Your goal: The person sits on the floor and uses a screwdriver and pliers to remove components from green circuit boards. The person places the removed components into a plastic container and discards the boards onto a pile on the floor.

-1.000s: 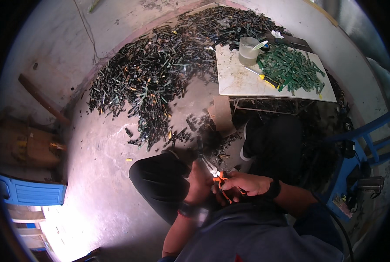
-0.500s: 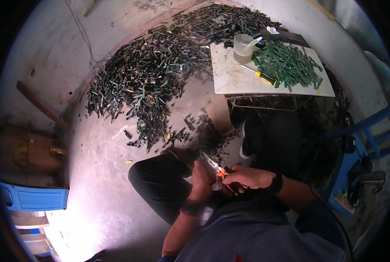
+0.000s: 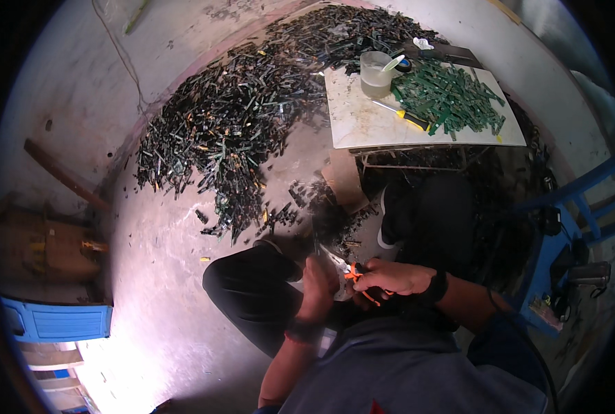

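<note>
My right hand (image 3: 397, 278) grips pliers (image 3: 353, 273) with orange handles, whose metal jaws point up and to the left. Close against the jaws, my left hand (image 3: 318, 284) is closed with its thumb up. A dark, thin piece seems to stick out by its fingertips, but it is too blurred to name. Both hands are low over my lap, between my bent knees.
Dark narrow strips lie in a large pile (image 3: 232, 131) on the floor. On the low white table (image 3: 352, 127) are green strips (image 3: 452, 96), a cup of cloudy liquid (image 3: 376, 77) and a yellow-black screwdriver (image 3: 412, 120). Blue stools (image 3: 63, 320) stand left and right.
The view has shifted slightly. The orange handles look spread a little wider, while both hands stay in nearly the same place.
</note>
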Tool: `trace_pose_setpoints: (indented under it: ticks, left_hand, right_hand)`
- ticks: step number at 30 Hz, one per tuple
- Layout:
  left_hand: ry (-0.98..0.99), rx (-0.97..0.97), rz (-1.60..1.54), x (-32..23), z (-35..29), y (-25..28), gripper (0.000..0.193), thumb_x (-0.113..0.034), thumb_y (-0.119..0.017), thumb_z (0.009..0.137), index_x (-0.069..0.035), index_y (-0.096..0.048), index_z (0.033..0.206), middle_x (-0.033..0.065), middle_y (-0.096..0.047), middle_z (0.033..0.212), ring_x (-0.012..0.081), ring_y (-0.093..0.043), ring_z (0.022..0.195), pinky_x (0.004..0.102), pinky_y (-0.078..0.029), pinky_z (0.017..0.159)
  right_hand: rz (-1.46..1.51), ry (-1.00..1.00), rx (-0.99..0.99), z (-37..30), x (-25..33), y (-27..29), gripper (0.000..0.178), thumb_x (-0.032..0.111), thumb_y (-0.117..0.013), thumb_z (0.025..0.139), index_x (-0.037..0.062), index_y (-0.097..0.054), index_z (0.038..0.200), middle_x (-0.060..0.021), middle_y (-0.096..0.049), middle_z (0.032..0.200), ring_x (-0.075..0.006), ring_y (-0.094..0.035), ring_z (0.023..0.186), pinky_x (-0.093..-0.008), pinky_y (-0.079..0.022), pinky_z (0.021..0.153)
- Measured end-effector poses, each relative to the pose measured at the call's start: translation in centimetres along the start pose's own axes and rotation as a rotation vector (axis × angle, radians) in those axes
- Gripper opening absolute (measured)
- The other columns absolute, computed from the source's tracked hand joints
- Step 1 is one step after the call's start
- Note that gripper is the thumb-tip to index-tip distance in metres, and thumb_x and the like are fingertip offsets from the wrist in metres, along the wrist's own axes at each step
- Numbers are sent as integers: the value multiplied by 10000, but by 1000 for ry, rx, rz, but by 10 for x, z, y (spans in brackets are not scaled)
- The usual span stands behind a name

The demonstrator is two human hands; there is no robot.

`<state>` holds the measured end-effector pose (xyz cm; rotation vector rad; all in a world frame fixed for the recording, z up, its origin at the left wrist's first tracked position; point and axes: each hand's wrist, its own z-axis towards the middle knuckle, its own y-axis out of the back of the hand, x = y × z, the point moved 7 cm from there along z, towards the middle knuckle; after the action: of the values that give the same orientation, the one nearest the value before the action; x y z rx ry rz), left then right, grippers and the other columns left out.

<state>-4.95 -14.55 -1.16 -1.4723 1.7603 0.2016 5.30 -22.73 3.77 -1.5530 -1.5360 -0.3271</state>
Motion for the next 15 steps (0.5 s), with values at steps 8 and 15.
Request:
trace_pose_setpoints:
  ticks: [8, 15]
  left_hand:
    - [50, -73, -39, 6, -6, -2, 443, -421, -298, 964, -115, -368, 652, -7, -286, 508, 108, -257, 404, 259, -222, 388]
    - [13, -60, -7, 9, -1, 3, 464, -447, -290, 967, -116, -374, 654, -8, -290, 499, 111, -252, 397, 263, -217, 386]
  right_hand:
    - [115, 1, 48, -11, 5, -11, 247, 220, -505, 891, 22, -615, 988, -49, -661, 784, -81, -539, 572, -199, -391, 489]
    - [-109, 22, -60, -6, -1, -11, 225, 221, -503, 889, 42, -615, 968, -39, -640, 739, -77, -532, 591, -215, -393, 502]
